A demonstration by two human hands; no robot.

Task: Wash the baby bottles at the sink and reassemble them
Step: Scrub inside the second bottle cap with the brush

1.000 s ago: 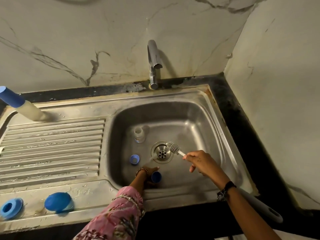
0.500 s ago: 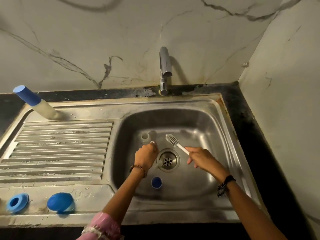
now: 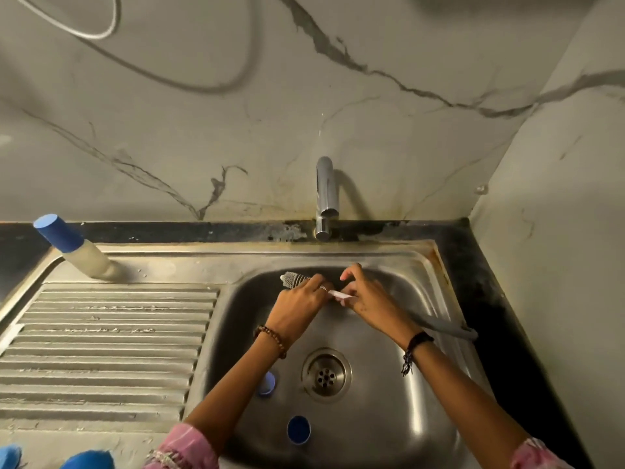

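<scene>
My left hand [image 3: 297, 306] is up at the back of the sink basin [image 3: 422, 384], its fingers curled round a small thing, seemingly the little clear bottle, which they mostly hide. The grey head of the brush [image 3: 292, 279] pokes out just past those fingers. Close beside it, my right hand [image 3: 370, 299] pinches the brush's white handle [image 3: 340, 294]. On the basin floor lie a blue ring [image 3: 267, 384] and a blue cap [image 3: 298, 429], left of and in front of the drain [image 3: 326, 374].
The tap [image 3: 326, 198] stands behind the basin, no water visibly running. A tall bottle with a blue cap [image 3: 72, 247] stands at the back left of the ribbed drainboard [image 3: 101, 350]. Two blue parts [image 3: 88, 460] lie at the front left edge. A grey handle [image 3: 443, 328] rests on the right rim.
My left hand left the basin floor, reached the small clear bottle and rose to the back of the basin. My right hand brought the brush up to meet it.
</scene>
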